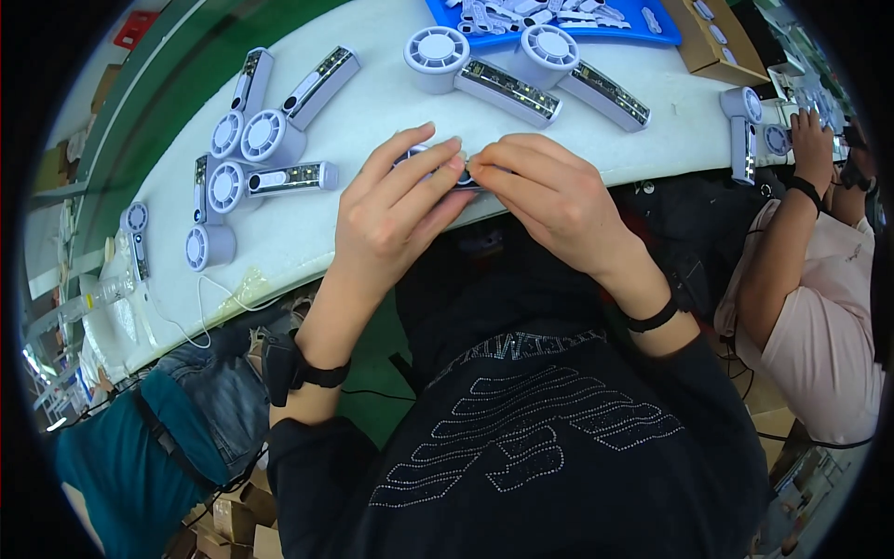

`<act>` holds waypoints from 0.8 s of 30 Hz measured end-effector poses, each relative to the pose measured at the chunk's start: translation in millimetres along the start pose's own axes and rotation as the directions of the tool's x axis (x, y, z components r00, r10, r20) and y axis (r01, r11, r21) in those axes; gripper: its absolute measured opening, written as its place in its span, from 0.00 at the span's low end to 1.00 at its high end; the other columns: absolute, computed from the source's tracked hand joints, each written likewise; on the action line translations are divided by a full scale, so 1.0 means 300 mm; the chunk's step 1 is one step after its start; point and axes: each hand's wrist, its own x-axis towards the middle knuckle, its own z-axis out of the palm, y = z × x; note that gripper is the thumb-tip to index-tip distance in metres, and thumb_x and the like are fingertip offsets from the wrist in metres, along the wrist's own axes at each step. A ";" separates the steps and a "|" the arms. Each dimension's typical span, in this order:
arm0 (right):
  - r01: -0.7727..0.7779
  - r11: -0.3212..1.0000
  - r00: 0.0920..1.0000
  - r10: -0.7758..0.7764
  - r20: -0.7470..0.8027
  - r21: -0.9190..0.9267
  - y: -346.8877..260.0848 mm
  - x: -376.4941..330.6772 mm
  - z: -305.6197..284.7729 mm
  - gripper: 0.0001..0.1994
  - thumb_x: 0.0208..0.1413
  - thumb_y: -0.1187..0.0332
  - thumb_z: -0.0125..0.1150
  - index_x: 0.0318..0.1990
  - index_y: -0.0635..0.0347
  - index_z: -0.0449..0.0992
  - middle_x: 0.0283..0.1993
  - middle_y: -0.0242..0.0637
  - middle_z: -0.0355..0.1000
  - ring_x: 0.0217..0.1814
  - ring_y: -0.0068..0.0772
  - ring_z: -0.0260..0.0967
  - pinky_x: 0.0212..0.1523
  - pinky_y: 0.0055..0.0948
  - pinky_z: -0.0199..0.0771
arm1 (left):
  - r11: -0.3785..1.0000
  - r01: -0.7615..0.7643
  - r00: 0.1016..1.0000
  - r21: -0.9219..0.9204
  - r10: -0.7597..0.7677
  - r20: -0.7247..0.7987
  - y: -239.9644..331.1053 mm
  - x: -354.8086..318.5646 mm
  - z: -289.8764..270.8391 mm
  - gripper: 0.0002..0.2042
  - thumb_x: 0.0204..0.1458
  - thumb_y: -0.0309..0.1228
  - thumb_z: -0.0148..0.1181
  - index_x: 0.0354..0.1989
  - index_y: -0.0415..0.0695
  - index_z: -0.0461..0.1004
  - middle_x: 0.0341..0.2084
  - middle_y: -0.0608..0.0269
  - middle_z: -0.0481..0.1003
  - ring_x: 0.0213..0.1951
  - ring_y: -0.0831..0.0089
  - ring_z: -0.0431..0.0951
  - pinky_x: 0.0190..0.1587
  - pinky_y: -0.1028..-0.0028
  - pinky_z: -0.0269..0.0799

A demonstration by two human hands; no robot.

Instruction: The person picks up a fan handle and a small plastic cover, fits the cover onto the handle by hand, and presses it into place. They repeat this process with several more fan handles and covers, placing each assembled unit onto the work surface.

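Note:
At the near edge of the white table, my left hand [396, 205] closes around a small handheld fan [410, 156]. Part of its round grille shows between my fingers; most of its body is hidden. My right hand [554, 191] meets the left fingertips there, its thumb and fingers pinched together over the fan's handle. Whatever sits in that pinch is too small and covered to make out. Just beyond my hands lie two more fans, a left one [507, 91] and a right one [601, 93], their handles showing exposed circuit boards.
Several similar fans [264, 137] lie on the left of the table [372, 102]. A blue tray [577, 39] of pale parts and a cardboard box [722, 47] stand at the back. A co-worker's hand [812, 144] is at the right; another person [140, 447] sits lower left.

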 end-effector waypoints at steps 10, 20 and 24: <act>0.049 0.998 0.998 -0.051 -0.030 -0.042 0.010 -0.001 0.019 0.14 0.51 0.81 0.72 0.47 0.69 0.83 0.49 0.42 0.80 0.51 0.46 0.80 0.49 0.39 0.83 | 0.997 0.045 0.998 -0.062 -0.047 -0.037 -0.018 0.005 0.014 0.20 0.41 0.26 0.82 0.46 0.41 0.87 0.49 0.60 0.86 0.56 0.55 0.84 0.54 0.63 0.83; 0.035 0.999 0.998 -0.035 0.043 -0.005 0.012 0.012 -0.011 0.14 0.52 0.80 0.72 0.48 0.67 0.84 0.50 0.40 0.81 0.52 0.45 0.80 0.50 0.39 0.83 | 1.000 -0.001 1.000 0.026 0.001 0.000 -0.007 0.001 0.007 0.20 0.41 0.27 0.82 0.46 0.41 0.87 0.49 0.60 0.86 0.55 0.55 0.84 0.54 0.63 0.83; -0.026 0.999 0.999 0.026 -0.026 0.037 0.005 -0.007 0.017 0.14 0.54 0.80 0.73 0.49 0.66 0.85 0.51 0.41 0.81 0.52 0.45 0.80 0.52 0.39 0.83 | 1.000 -0.004 1.000 0.005 0.004 -0.001 -0.016 0.004 0.006 0.19 0.42 0.27 0.81 0.46 0.41 0.87 0.49 0.60 0.86 0.55 0.55 0.84 0.53 0.63 0.84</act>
